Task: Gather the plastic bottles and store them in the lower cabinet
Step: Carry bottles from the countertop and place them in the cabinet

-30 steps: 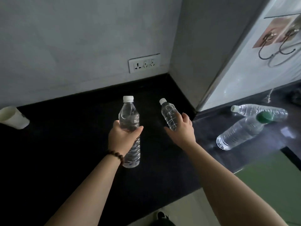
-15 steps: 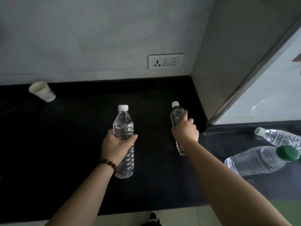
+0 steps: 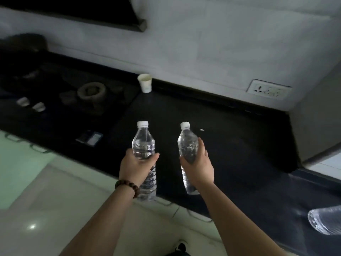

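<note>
Two clear plastic bottles with white caps are held upright above the near edge of a black countertop (image 3: pixel 230 145). The left hand (image 3: pixel 133 166) has its fingers and thumb curled round the middle of the left bottle (image 3: pixel 144 146), whose ribbed lower half hangs below the fist; a beaded bracelet (image 3: pixel 128 185) sits on that wrist. The right hand (image 3: pixel 199 168) grips the right bottle (image 3: pixel 187 143) about its waist, thumb on the left side and fingers wrapped behind, with the bottle's base showing beneath the palm. The two bottles stand near each other, apart, neither touching the counter.

At the far right, the base of a third bottle (image 3: pixel 324 221) lies on its side on the counter, cut off by the frame edge. A white paper cup (image 3: pixel 145 83) stands at the back of the counter against the wall. To its left is a dark gas stove (image 3: pixel 90 93) with two pale knobs. A wall socket (image 3: pixel 268 89) is set in the wall at the far right. Pale floor tiles lie below on the near left.
</note>
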`<action>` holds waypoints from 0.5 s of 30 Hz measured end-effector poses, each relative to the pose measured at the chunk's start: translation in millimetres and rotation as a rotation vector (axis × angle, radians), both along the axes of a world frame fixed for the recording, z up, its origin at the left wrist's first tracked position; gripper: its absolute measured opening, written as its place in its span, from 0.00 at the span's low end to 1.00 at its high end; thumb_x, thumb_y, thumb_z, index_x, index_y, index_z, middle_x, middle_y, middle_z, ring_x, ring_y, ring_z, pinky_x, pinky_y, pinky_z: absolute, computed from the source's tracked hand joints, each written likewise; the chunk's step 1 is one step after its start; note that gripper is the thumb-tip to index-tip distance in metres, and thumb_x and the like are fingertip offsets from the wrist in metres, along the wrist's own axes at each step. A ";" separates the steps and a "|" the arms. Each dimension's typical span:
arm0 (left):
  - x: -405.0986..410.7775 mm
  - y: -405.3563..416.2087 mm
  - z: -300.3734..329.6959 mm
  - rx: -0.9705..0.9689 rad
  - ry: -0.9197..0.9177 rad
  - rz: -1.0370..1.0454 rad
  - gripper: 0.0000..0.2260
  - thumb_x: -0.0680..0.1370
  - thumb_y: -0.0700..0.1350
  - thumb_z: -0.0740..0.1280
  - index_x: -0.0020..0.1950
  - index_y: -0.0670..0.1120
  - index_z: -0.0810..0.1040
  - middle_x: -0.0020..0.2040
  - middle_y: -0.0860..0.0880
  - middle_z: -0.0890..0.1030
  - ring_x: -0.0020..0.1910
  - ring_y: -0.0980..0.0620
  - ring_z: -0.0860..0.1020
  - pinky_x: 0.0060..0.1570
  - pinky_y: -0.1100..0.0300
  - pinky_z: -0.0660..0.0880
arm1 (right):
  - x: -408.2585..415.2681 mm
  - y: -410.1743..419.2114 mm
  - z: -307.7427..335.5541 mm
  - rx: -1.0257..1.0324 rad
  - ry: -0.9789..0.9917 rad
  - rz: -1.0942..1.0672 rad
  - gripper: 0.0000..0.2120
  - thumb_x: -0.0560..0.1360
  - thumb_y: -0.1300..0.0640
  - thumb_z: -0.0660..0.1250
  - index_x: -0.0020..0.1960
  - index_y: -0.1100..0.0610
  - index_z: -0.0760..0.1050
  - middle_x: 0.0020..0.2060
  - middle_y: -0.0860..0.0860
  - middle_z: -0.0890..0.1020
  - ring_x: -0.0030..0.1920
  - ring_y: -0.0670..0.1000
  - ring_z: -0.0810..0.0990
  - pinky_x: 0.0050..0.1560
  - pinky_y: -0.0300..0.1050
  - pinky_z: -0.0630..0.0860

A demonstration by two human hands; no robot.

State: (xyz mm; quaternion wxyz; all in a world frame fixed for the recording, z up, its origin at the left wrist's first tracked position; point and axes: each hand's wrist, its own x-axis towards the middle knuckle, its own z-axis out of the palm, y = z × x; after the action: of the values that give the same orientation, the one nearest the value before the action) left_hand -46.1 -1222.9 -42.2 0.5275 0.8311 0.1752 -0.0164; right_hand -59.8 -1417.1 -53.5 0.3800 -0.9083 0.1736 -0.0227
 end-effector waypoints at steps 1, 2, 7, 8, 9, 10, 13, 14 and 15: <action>-10.9 23.2 0.4 -0.001 -0.010 0.040 0.26 0.57 0.67 0.72 0.46 0.52 0.77 0.36 0.57 0.82 0.33 0.67 0.79 0.27 0.69 0.70 | -4.1 23.7 1.3 0.002 -0.008 0.031 0.39 0.69 0.39 0.65 0.73 0.41 0.47 0.66 0.47 0.70 0.50 0.52 0.79 0.36 0.44 0.70; -23.2 48.4 0.5 0.010 -0.016 0.078 0.26 0.57 0.67 0.72 0.46 0.52 0.77 0.36 0.57 0.82 0.33 0.66 0.79 0.28 0.68 0.70 | -8.7 48.7 2.2 0.005 -0.018 0.059 0.39 0.69 0.39 0.65 0.73 0.41 0.47 0.67 0.47 0.69 0.51 0.53 0.79 0.37 0.44 0.70; -95.7 190.3 -5.4 0.076 0.005 0.305 0.27 0.58 0.67 0.71 0.46 0.49 0.76 0.38 0.54 0.81 0.38 0.55 0.80 0.33 0.60 0.72 | -43.0 184.0 2.2 0.050 -0.051 0.220 0.40 0.69 0.39 0.65 0.74 0.43 0.47 0.68 0.47 0.69 0.54 0.52 0.78 0.42 0.45 0.71; -113.0 218.9 -7.1 0.085 0.018 0.353 0.27 0.59 0.66 0.71 0.47 0.48 0.76 0.38 0.53 0.81 0.38 0.53 0.79 0.34 0.60 0.72 | -51.8 213.2 1.4 0.064 -0.060 0.262 0.40 0.69 0.39 0.65 0.74 0.42 0.47 0.68 0.47 0.69 0.53 0.51 0.78 0.42 0.44 0.71; -130.0 247.0 -8.8 0.090 0.027 0.398 0.27 0.59 0.66 0.71 0.47 0.46 0.76 0.38 0.52 0.81 0.38 0.52 0.79 0.34 0.60 0.72 | -61.0 242.5 0.0 0.085 -0.072 0.309 0.40 0.69 0.39 0.65 0.74 0.42 0.47 0.68 0.46 0.69 0.51 0.49 0.77 0.40 0.43 0.71; -147.5 273.7 -10.8 0.090 0.030 0.443 0.27 0.60 0.65 0.71 0.47 0.46 0.76 0.38 0.52 0.81 0.37 0.53 0.79 0.33 0.60 0.72 | -70.4 271.7 -1.3 0.107 -0.082 0.360 0.39 0.70 0.40 0.65 0.74 0.42 0.47 0.68 0.47 0.69 0.50 0.48 0.75 0.40 0.42 0.71; -199.2 346.2 -14.4 0.060 0.023 0.626 0.25 0.62 0.63 0.74 0.49 0.49 0.73 0.39 0.58 0.76 0.38 0.60 0.76 0.31 0.62 0.68 | -96.9 356.6 -5.0 0.117 -0.102 0.509 0.40 0.71 0.42 0.66 0.75 0.43 0.48 0.68 0.50 0.70 0.57 0.54 0.76 0.45 0.44 0.71; -214.8 367.3 -14.7 0.055 0.018 0.683 0.25 0.62 0.62 0.76 0.50 0.49 0.72 0.39 0.60 0.75 0.38 0.62 0.74 0.31 0.63 0.67 | -104.7 383.5 -5.1 0.114 -0.105 0.551 0.40 0.71 0.42 0.67 0.75 0.44 0.47 0.67 0.51 0.71 0.57 0.56 0.77 0.46 0.45 0.72; -229.3 386.8 -15.2 0.055 0.015 0.730 0.25 0.63 0.61 0.76 0.51 0.49 0.72 0.39 0.61 0.74 0.37 0.64 0.73 0.30 0.64 0.66 | -111.8 408.8 -4.6 0.117 -0.103 0.590 0.41 0.70 0.42 0.68 0.75 0.44 0.47 0.67 0.52 0.72 0.57 0.57 0.77 0.48 0.47 0.73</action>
State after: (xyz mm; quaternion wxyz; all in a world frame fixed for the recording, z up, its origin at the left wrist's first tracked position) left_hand -275.4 -836.1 -57.4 0.4748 0.7274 0.4647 0.1716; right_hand -171.6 -1008.2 -58.1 0.4301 -0.8937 -0.1162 0.0526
